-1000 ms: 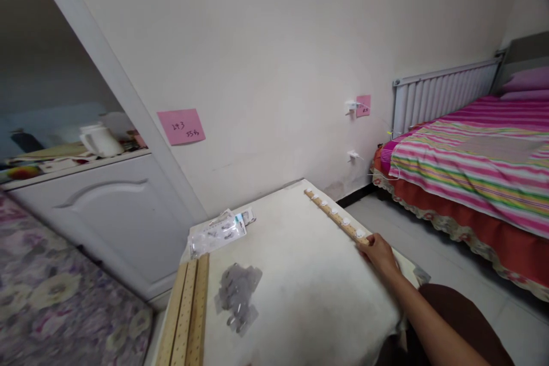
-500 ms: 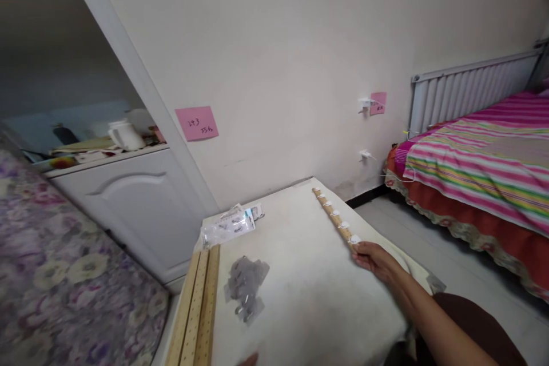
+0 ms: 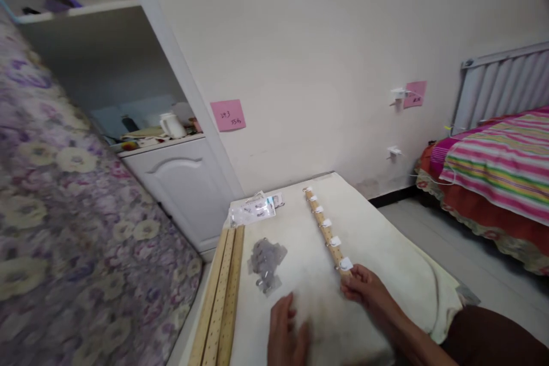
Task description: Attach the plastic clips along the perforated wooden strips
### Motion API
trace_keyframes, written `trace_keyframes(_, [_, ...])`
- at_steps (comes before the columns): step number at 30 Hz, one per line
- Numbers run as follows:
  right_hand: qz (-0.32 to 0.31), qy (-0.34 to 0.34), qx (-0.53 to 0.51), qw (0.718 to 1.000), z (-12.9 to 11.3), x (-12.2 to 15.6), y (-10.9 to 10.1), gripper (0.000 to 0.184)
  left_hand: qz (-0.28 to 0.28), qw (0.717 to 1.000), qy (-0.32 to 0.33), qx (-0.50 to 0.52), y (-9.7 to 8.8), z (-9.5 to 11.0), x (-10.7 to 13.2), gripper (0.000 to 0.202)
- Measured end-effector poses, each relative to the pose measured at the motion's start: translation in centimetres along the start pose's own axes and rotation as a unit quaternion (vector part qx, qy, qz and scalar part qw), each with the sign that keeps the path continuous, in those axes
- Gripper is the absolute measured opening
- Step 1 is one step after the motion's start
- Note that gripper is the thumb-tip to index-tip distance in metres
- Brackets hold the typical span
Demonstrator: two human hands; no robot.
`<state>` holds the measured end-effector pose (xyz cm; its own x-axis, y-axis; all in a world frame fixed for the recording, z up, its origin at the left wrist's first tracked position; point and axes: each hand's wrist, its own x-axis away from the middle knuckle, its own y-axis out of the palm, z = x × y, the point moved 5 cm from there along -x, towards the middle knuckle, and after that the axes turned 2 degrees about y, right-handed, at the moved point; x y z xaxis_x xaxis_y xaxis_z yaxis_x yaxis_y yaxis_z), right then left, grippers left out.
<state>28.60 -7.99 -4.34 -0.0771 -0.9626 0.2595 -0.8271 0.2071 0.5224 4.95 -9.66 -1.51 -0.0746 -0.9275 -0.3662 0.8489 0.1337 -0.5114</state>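
My right hand (image 3: pixel 364 289) grips the near end of a narrow wooden strip (image 3: pixel 326 233) between thumb and fingers. Along that strip sit several small white tags with metal rings at their edges. The strip slants away over the white-covered table (image 3: pixel 295 240). My left hand (image 3: pixel 285 331) is low at the front, thumb and fingers apart, holding nothing. Just beyond it lies a pile of small clear plastic packets (image 3: pixel 266 263), with metal bits inside some. To the left, several wooden strips with drilled holes (image 3: pixel 223 297) lie side by side along the table edge.
Clear plastic packaging (image 3: pixel 253 211) lies at the table's far left corner. A wall stands behind, with a pink note (image 3: pixel 227 115) on it. A white cabinet (image 3: pixel 184 183) and a flowered curtain (image 3: pixel 86 211) are on the left; a bed (image 3: pixel 501 166) is on the right.
My right hand has drawn the tagged wooden strip closer and to the left. My left hand has come up into view from the bottom edge. The camera has turned slightly left.
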Motion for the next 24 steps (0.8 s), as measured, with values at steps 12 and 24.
trace_keyframes(12, [-0.1,0.017,0.085,0.991,8.4,4.2,5.9,0.024,-0.063,0.986,-0.153,-0.022,2.1,6.7,-1.3,0.119])
trace_keyframes(24, [-0.153,0.009,0.077,0.985,9.9,7.3,7.2,0.045,-0.004,0.996,-0.089,-0.023,1.0,4.6,-0.7,0.098])
